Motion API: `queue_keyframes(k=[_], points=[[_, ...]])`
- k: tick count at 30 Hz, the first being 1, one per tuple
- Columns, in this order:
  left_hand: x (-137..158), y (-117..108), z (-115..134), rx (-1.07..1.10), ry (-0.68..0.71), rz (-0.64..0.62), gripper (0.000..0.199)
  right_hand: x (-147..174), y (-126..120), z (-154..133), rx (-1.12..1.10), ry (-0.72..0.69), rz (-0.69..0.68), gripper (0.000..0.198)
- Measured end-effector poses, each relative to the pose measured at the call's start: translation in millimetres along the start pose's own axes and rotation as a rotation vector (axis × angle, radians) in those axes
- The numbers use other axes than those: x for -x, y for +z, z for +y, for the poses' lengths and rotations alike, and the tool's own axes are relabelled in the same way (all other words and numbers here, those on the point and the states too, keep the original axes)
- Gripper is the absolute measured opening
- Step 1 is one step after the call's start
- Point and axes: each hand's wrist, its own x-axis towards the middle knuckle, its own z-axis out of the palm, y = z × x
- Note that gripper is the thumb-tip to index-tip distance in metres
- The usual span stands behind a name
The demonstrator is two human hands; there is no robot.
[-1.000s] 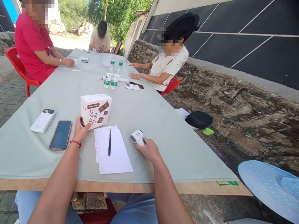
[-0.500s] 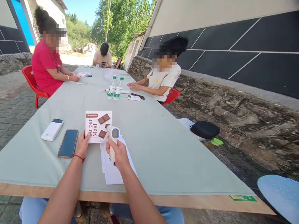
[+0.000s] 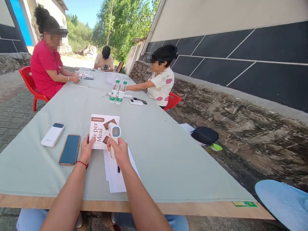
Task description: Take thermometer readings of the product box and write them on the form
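My left hand [image 3: 86, 148] grips the lower left edge of a white box [image 3: 98, 119] printed "Su-per Meal" with brown chocolate pieces, held upright over the table. In my right hand [image 3: 119, 150] is a white infrared thermometer [image 3: 115, 131] with a blue-rimmed screen, its handle wrapped by my fingers. The thermometer overlaps the box's right side; whether the two touch, I cannot tell. Under my right hand lie printed paper sheets [image 3: 116, 184] with a black pen [image 3: 118, 169] on them. Left of my left hand rests a phone [image 3: 70, 149] in a brown case.
A white power bank [image 3: 53, 134] lies beyond the phone. Two water bottles [image 3: 117, 92] stand mid-table near another power bank [image 3: 136, 102] and a dark phone [image 3: 141, 100]. Three people sit around the table [image 3: 168, 160]. A black cap-like item [image 3: 204, 135] lies off its right side.
The thermometer has moved left and up across the box's front. The box has shifted slightly right. The person on the right now reaches an arm leftward across the table, head turned away.
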Motion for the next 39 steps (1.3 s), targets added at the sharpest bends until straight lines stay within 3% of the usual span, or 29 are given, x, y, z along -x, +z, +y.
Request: queue_keyframes(k=[19,25,33,39], points=[[5,5,3,0.007,0.021,-0.082,0.046,1,4,-8,0.074,0.053,0.09,0.031],[2,2,-1,-0.027,0.045,-0.084,0.052,3,5,-9,0.091,0.056,0.092,0.029],[-2,1,-3,-0.069,0.113,-0.056,0.059,38,-6,-53,-0.045,-0.017,0.08,0.024],[-7,-1,-4,-0.109,0.164,-0.003,0.06,61,-21,-79,-0.121,-0.188,0.059,0.025]])
